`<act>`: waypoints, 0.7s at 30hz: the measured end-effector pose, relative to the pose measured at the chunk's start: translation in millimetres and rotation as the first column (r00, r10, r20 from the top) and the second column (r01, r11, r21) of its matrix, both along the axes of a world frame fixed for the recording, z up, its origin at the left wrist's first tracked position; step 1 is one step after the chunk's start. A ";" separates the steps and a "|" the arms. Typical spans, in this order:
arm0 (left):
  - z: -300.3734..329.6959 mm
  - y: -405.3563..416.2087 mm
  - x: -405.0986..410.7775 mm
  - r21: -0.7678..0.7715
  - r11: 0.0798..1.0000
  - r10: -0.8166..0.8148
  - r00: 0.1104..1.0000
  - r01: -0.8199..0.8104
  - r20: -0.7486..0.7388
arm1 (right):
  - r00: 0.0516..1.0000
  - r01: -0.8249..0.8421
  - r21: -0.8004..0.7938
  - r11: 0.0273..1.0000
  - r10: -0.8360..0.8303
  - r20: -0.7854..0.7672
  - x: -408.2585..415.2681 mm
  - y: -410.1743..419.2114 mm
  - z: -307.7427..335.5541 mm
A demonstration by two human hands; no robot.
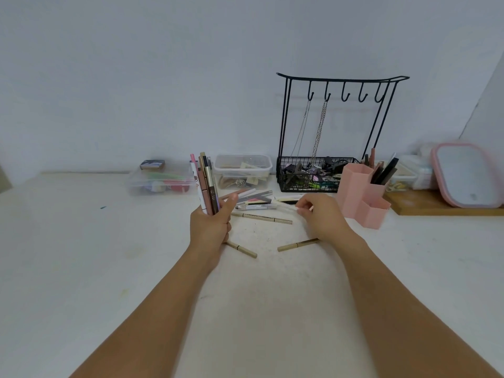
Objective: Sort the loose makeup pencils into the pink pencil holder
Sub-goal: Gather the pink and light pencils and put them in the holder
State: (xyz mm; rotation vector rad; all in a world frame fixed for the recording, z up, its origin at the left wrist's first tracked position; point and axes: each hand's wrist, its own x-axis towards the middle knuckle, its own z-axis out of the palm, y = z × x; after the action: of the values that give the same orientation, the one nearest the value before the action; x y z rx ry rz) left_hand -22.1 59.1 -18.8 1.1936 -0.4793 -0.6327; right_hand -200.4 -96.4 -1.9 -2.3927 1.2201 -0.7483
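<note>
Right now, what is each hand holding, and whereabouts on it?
The left hand grips a bunch of makeup pencils round their lower ends, tips up. The right hand pinches one end of a white pencil, still low over the table.

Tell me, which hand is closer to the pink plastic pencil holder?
Right. The right hand, pinching a pale pencil, sits just left of the pink plastic pencil holder; the left hand, gripping a pencil bunch, is farther left.

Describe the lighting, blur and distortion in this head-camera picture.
Head view: light is soft and even, with no glare and only faint shadows on the table; the right hand and the pink mirror are smeared by blur; the wide lens tilts the black wire rack near the edge.
</note>
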 end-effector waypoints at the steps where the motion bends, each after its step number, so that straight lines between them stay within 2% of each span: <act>1: 0.5 0.2 -0.7 -0.003 1.000 -0.003 1.000 0.003 0.000 | 0.997 -0.007 0.018 1.000 0.006 0.075 -0.2 4.4 6.7; 2: 1.5 0.6 -2.2 -0.006 1.000 -0.010 1.000 0.010 -0.001 | 0.985 -0.031 0.061 0.998 0.021 0.171 0.6 12.2 13.4; 4: 3.4 1.2 -4.3 -0.026 0.999 -0.032 0.999 0.032 0.007 | 0.909 -0.176 0.260 0.949 0.056 0.413 8.8 36.8 24.6; 6: 4.0 0.9 -6.3 -0.043 0.997 -0.058 0.998 0.059 0.024 | 0.799 -0.394 0.434 0.810 0.068 0.598 24.0 64.4 27.2; 8: 5.5 1.5 -9.1 -0.060 0.995 -0.085 0.996 0.086 0.021 | 0.728 -0.520 0.491 0.699 0.063 0.683 40.6 85.9 20.8; 11: 5.0 1.9 -10.3 -0.098 0.988 -0.125 0.992 0.123 -0.014 | 0.711 -0.565 0.510 0.648 0.070 0.699 57.2 105.2 9.6; 14: 1.4 0.9 -9.2 -0.138 0.984 -0.118 0.992 0.112 -0.035 | 0.737 -0.527 0.493 0.693 0.084 0.670 63.1 110.2 2.9; 18: 0.7 -2.5 -13.3 -0.078 0.996 -0.053 0.999 0.052 -0.002 | 0.745 -0.495 0.446 0.746 0.101 0.659 64.7 111.0 0.2; 21: 0.8 -4.0 -10.4 -0.039 0.999 -0.002 1.000 0.002 0.003 | 0.700 -0.555 0.479 0.679 0.071 0.711 60.9 114.1 3.2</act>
State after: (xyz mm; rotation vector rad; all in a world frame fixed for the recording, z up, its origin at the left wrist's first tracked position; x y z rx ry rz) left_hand -32.5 55.1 -18.0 1.1571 -0.4934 -0.6206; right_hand -139.5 17.7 1.3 -1.4686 0.5576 -0.7448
